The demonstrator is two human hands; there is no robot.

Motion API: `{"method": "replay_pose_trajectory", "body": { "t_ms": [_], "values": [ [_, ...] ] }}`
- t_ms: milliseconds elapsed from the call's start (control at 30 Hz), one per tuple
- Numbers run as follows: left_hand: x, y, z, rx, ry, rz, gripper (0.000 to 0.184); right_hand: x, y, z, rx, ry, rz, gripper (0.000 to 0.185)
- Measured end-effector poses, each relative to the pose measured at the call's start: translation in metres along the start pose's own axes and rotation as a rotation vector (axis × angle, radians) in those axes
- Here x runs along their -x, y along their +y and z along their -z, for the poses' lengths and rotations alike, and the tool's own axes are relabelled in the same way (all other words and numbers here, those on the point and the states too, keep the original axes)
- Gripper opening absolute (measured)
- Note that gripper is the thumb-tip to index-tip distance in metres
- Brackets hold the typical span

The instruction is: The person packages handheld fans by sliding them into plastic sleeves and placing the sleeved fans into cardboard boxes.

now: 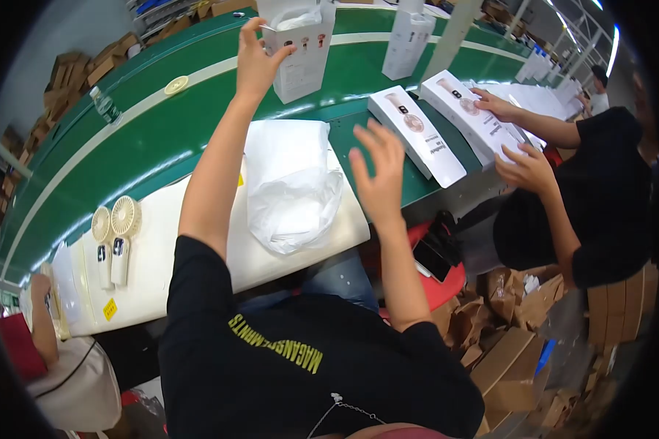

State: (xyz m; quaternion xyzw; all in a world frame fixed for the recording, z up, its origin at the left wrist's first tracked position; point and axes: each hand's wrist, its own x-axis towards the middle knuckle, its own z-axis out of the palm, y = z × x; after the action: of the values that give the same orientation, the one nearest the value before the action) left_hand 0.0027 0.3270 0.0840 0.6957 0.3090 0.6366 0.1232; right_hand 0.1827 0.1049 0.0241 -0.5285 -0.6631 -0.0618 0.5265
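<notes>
At the top centre my left hand (260, 66) grips the left side of an upright, open white box (300, 69), thumb across its printed front and fingers at its upper left edge. White wrapping shows in the box's open top. My right hand (379, 172) is raised over the table edge with its fingers spread, holding nothing. Between my arms lies a stack of thin white plastic bags (289, 146), with a crumpled one (296, 212) nearest me. Two cream handheld fans (127, 216) (101, 223) rest to the left on the white work surface (183, 256).
A co-worker's hands (523, 164) hold a printed fan box (465, 113) at right; another box (417, 135) lies beside it. A white box (408, 44) stands on the green conveyor (220, 102), with a bottle (105, 106) farther left. A phone (433, 261) lies on a red stool (447, 289).
</notes>
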Motion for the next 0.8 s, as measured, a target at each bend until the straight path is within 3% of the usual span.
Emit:
{"method": "replay_pose_trajectory", "body": {
  "t_ms": [100, 233, 367, 433, 500, 567, 633, 667, 700, 800],
  "values": [
    [0.002, -0.069, -0.007, -0.223, -0.101, 0.162, 0.081, 0.065, 0.025, -0.034, 0.194, -0.193, -0.087, 0.035],
    [-0.004, -0.041, -0.007, -0.312, -0.182, 0.237, 0.091, 0.061, 0.022, -0.03, 0.172, -0.345, -0.048, 0.038],
    [0.016, -0.034, 0.006, -0.148, 0.02, 0.251, 0.112, 0.062, 0.023, -0.029, 0.102, -0.294, -0.113, 0.037],
    [0.044, -0.02, 0.038, -0.147, 0.062, 0.285, 0.101, 0.065, 0.023, -0.027, 0.093, -0.303, -0.123, 0.037],
    [0.079, -0.011, 0.105, -0.441, -0.161, 0.132, 0.097, 0.062, 0.023, -0.029, 0.075, -0.269, -0.124, 0.036],
    [0.121, 0.02, 0.178, -0.847, -0.209, 0.052, 0.071, 0.063, 0.022, -0.028, 0.058, -0.268, -0.136, 0.035],
    [0.169, 0.046, 0.252, -1.138, -0.194, 0.292, 0.059, 0.062, 0.021, -0.029, 0.03, -0.251, -0.161, 0.033],
    [0.204, 0.03, 0.309, -1.255, -0.199, 0.459, 0.063, 0.06, 0.02, -0.031, 0.019, -0.251, -0.162, 0.033],
    [0.22, 0.062, 0.322, -1.433, -0.143, 0.754, 0.061, 0.06, 0.019, -0.031, 0.03, -0.245, -0.161, 0.032],
    [0.26, 0.085, 0.344, -1.732, -0.056, 0.857, 0.059, 0.063, 0.019, -0.029, 0.036, -0.248, -0.168, 0.031]
  ]
}}
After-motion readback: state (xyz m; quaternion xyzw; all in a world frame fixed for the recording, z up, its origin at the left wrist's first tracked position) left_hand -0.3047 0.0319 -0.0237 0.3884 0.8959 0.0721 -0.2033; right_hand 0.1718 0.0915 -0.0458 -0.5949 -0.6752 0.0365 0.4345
